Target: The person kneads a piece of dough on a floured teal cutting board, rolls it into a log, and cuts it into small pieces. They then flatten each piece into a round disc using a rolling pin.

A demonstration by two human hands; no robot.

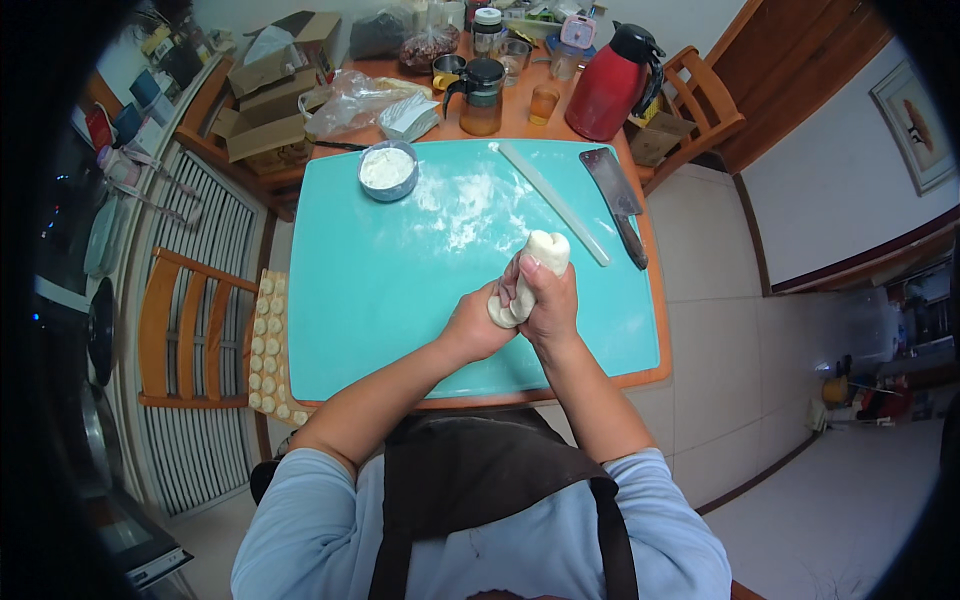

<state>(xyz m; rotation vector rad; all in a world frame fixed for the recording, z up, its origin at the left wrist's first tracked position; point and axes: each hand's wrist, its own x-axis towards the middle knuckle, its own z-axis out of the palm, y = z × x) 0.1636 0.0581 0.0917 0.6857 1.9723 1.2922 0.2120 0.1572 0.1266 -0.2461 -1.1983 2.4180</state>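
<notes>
A thick length of pale dough (546, 253) is gripped in both of my hands above a turquoise mat (360, 300) dusted with flour. My left hand (480, 319) holds its lower, folded end, with some fingers hidden behind it. Higher up, my right hand (551, 300) wraps round the dough, thumb across the front. Beyond my hands a pale rolling pin (555, 204) lies slantwise on the mat. To its right rests a cleaver (616, 196) with a dark handle. A blue bowl of flour (388, 171) stands near the mat's far left corner.
Behind the mat stand a red thermos jug (609, 86), a glass teapot (481, 101), an amber glass (543, 104) and plastic bags (352, 101). Left of the table, a board (281, 337) bears rows of small dough rounds beside a wooden chair (156, 330). Cardboard boxes (270, 127) sit at the back left.
</notes>
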